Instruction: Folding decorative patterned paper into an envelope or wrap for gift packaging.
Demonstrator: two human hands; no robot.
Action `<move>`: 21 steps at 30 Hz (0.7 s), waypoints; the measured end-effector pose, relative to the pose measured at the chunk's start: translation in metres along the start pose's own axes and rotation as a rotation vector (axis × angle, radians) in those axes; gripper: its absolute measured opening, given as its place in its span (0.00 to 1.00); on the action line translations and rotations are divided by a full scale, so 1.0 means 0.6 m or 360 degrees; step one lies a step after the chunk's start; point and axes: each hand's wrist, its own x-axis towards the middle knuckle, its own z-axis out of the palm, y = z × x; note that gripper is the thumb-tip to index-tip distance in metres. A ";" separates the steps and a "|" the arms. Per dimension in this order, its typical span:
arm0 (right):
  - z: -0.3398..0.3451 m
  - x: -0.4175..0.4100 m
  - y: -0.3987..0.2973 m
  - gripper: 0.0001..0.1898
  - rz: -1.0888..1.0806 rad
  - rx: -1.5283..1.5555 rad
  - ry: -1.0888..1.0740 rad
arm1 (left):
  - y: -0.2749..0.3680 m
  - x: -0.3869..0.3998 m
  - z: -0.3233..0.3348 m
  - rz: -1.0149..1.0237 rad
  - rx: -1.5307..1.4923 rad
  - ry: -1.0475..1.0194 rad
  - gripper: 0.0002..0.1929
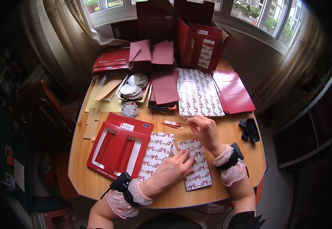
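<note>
My left hand (175, 169) lies with its fingers spread on a folded card wallet (199, 177) printed with red bows and green garlands. Just above that wallet, my right hand (204, 130) pinches a thin clear strip (185, 121) between thumb and forefinger. Small red-and-white labels (171, 123) lie left of those fingertips. Beside my left hand are more patterned wallets (156, 151), partly under a red cardboard sleeve (117, 148) with a window cut in it. The sleeve bears printed writing.
Farther back are scalloped round tags (131, 91) in trays, pink envelopes (164, 86), patterned card sheets (200, 94) and red cards (234, 91). A red display box (201, 47) stands near the window. Brown card strips (91, 124) lie left; a black strapped object (250, 130) lies right.
</note>
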 end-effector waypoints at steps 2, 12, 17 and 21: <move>-0.022 -0.001 0.010 0.04 0.0105 0.0319 -0.0309 | -0.001 0.000 -0.001 -0.0006 0.0009 0.0004 0.19; -0.042 -0.006 0.031 0.05 0.0427 0.0026 -0.0042 | 0.001 0.001 0.003 0.0010 0.0011 0.0023 0.19; -0.054 -0.002 0.013 0.07 0.0539 0.0430 -0.0417 | -0.001 -0.001 0.002 0.0013 0.0011 0.0013 0.19; -0.038 -0.005 0.002 0.06 0.0458 0.0370 -0.0534 | -0.002 -0.002 0.000 0.0013 0.0019 0.0028 0.19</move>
